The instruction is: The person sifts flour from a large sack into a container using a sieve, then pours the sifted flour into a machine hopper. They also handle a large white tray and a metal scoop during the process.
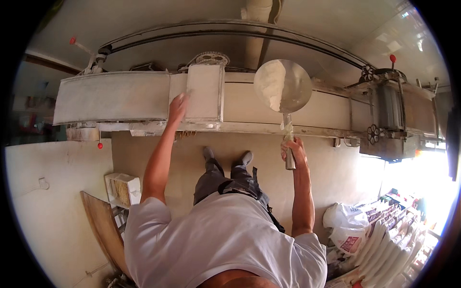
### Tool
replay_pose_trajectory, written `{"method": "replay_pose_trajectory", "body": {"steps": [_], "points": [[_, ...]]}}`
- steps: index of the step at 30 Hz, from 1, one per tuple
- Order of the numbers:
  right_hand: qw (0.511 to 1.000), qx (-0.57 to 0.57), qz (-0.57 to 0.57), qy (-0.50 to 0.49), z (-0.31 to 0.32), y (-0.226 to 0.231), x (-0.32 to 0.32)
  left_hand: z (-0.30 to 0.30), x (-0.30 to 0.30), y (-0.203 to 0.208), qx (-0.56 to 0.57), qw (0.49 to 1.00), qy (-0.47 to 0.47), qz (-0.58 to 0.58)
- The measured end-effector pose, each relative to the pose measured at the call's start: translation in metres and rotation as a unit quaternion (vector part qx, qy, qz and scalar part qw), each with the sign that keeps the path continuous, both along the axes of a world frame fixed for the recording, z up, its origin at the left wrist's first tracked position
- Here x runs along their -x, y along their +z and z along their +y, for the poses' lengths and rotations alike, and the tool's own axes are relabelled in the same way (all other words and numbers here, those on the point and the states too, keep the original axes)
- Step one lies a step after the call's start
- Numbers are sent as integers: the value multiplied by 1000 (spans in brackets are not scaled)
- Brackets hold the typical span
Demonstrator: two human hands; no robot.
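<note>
My right hand [294,148] grips the metal handle of a round steel scoop [283,86]. The scoop is raised over a long flour-dusted machine [110,98], and white flour fills the scoop's left half. My left hand [177,106] reaches out with fingers apart and rests against the left side of a white box-shaped hopper [205,91] on top of the machine. It holds nothing. My feet [225,157] stand on the floor just in front of the machine.
Rollers and gears [384,115] sit at the machine's right end, with red-knobbed levers [393,58] above. White bags and stacked packets [365,235] lie at lower right. A wooden board [98,221] and a white crate [122,188] stand at lower left.
</note>
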State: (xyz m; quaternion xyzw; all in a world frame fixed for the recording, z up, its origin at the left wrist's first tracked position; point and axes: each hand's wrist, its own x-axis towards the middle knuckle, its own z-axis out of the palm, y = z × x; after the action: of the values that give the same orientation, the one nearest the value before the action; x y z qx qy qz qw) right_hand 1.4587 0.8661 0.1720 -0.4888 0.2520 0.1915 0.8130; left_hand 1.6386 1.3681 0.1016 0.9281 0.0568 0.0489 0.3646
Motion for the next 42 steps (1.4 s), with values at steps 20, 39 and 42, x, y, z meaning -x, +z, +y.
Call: {"method": "replay_pose_trajectory", "body": {"steps": [20,39,42], "points": [[981,-164,-6,-105,76,3,41,263,32,107,357,862,344,-104],[970,-196,-28,-139,38,9,123,19,43,135,553,789,180,-199],[970,-196,-30,-141,26,19,139,-9,41,106,572,783,175,-169]]}}
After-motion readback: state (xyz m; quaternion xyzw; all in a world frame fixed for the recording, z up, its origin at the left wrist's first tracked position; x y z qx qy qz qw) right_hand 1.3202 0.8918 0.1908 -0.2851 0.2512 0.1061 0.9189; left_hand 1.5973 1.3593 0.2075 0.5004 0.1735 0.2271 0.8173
